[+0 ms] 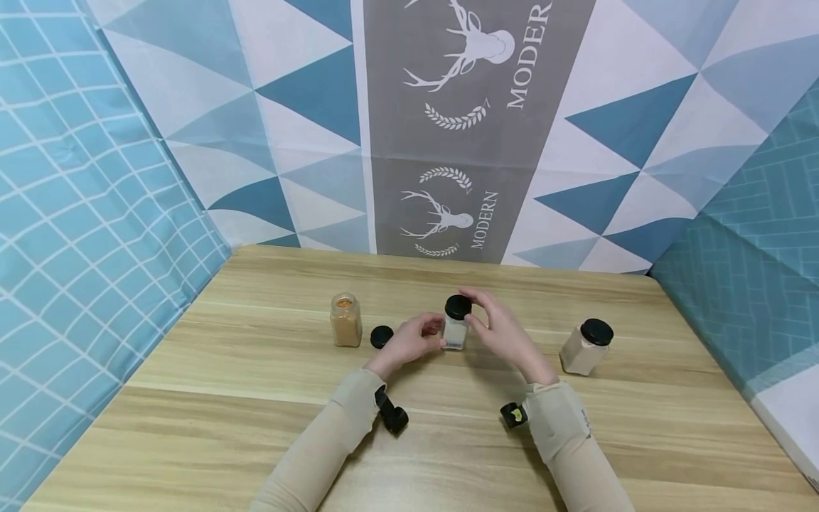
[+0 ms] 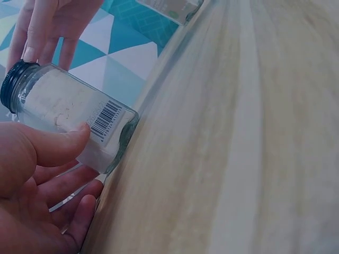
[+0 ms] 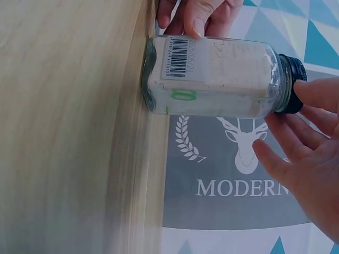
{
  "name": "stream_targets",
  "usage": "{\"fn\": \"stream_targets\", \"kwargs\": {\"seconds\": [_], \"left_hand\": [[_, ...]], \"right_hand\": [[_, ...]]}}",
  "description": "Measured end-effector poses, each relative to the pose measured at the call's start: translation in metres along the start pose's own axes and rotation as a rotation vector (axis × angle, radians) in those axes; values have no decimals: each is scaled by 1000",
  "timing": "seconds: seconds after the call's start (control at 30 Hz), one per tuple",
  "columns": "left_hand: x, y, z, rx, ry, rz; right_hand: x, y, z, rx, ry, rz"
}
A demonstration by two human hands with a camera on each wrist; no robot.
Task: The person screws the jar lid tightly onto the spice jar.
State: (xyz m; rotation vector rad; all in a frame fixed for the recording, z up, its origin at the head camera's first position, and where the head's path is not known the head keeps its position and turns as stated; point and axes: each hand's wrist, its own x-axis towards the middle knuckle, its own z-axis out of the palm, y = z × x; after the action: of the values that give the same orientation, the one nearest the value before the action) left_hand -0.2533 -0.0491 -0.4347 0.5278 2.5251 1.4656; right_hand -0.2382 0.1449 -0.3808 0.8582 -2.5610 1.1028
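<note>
A clear glass jar of pale powder (image 1: 455, 333) stands upright on the wooden table, a barcode label low on its side. My left hand (image 1: 409, 340) holds its lower part from the left, thumb on the glass and fingers behind, as the left wrist view shows. On top is a black screw lid (image 1: 458, 306), which my right hand (image 1: 505, 334) pinches between thumb and fingers from the right. In the right wrist view the lid (image 3: 294, 84) sits on the jar's neck. Beside my left hand lies a loose black lid (image 1: 382, 336), partly hidden.
An uncapped jar of orange-brown powder (image 1: 347, 327) stands to the left. Farther right is another pale-powder jar (image 1: 581, 354) with a black lid. A patterned cloth backdrop (image 1: 320, 163) rises behind the table (image 1: 256, 427), with blue cloth at both sides.
</note>
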Motion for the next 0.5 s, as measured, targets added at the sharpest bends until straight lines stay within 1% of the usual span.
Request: {"fn": "stream_targets", "kwargs": {"seconds": [0.2, 0.37, 0.5], "left_hand": [[0, 1, -1, 2, -10, 8], [1, 1, 0, 9, -28, -5], [0, 0, 1, 15, -34, 1]], "right_hand": [[0, -1, -2, -4, 3, 18], [0, -2, -3, 14, -6, 32], [-1, 0, -3, 16, -7, 32]]}}
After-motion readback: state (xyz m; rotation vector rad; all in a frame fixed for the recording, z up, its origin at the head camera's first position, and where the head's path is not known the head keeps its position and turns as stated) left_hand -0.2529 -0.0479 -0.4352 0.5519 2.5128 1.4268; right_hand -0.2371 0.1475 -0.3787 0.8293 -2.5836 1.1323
